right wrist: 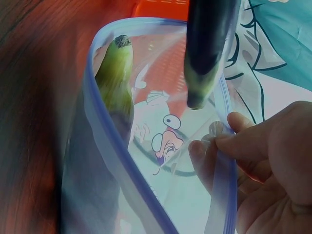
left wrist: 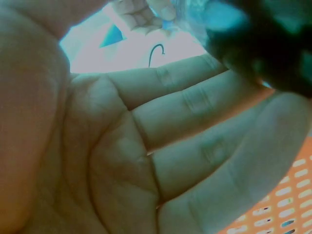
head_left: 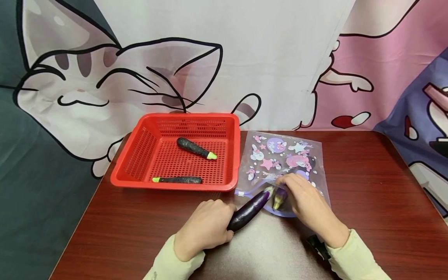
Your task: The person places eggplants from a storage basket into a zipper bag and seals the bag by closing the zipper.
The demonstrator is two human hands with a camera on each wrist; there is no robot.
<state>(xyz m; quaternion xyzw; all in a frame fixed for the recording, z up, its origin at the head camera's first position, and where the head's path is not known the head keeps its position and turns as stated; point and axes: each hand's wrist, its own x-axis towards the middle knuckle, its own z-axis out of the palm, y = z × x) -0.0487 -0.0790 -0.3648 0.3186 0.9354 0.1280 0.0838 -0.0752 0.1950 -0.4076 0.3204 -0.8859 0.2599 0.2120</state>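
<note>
My left hand [head_left: 208,225] grips a long purple eggplant [head_left: 249,212] by its rounded end. The stem end points toward the mouth of a clear zip bag [head_left: 267,149] with cartoon prints and a purple rim. In the right wrist view, this eggplant [right wrist: 207,48] reaches over the opening. My right hand [head_left: 309,204] pinches the bag's edge between thumb and fingers, and the mouth gapes. A second eggplant [right wrist: 114,80] lies inside the bag, its green stem end near the rim. In the left wrist view, the held eggplant [left wrist: 258,44] is a dark blur beyond the fingers.
Left of the bag stands a red plastic basket [head_left: 175,187]. It holds two dark green vegetables [head_left: 196,148] with pale green ends, one near the back and one along the front wall. Behind the brown table [head_left: 367,175] hangs a cartoon-printed cloth [head_left: 280,58].
</note>
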